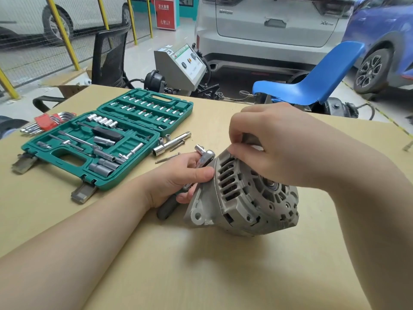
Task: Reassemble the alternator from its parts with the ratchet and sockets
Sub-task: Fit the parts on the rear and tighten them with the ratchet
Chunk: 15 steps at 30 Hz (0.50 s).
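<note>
Grey cast-aluminium alternator (243, 198) lies tilted on the tan counter (201, 265), right of the open green socket case (107, 139). Left hand (178, 177) grips the chrome ratchet (204, 156) while bracing the housing — right hand (274, 142) pinches something at the top rim (hidden). Advice: start the bolt by fingers, squarely — ratchet afterwards.

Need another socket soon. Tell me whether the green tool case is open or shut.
Open: the green tool case lies spread flat on the table, both halves showing sockets.
</note>
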Available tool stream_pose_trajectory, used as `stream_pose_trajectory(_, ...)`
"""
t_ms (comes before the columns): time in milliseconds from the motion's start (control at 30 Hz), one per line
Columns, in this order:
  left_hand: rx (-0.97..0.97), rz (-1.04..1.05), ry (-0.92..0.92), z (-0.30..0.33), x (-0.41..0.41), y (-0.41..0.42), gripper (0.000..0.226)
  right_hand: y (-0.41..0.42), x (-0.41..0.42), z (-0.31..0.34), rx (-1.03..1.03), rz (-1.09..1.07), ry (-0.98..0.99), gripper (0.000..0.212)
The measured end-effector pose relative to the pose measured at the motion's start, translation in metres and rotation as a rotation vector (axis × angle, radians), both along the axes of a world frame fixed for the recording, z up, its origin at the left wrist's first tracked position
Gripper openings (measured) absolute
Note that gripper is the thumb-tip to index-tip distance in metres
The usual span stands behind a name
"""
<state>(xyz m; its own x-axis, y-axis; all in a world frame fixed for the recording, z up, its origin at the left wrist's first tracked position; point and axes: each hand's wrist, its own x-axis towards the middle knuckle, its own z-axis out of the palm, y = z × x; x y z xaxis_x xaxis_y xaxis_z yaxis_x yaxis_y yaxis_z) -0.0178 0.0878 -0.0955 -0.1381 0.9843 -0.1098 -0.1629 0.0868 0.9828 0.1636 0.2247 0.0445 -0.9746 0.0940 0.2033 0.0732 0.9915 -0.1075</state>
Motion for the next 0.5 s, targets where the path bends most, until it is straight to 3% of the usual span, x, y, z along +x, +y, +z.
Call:
stream_pose_trajectory(67,-0.001,-0.002,-0.003,0.001,0.0,0.0,0.069,-0.002,0.0,0.0,0.0,-0.003,-0.015,0.012)
stream_pose_trajectory(233,0.023,-0.02,-0.025,0.001,0.003,0.001,0.06,-0.008,-0.006,-0.002,0.07,-0.066,-0.062,0.02)
stream_pose_trajectory(367,0.031,-0.005,-0.028,0.0,0.002,0.001,0.08,-0.005,-0.004,-0.001,0.055,-0.051,-0.044,0.021)
stream_pose_trajectory(500,0.032,-0.024,-0.031,-0.001,0.001,0.002,0.057,0.002,0.0,0.002,-0.019,-0.007,-0.003,0.011)
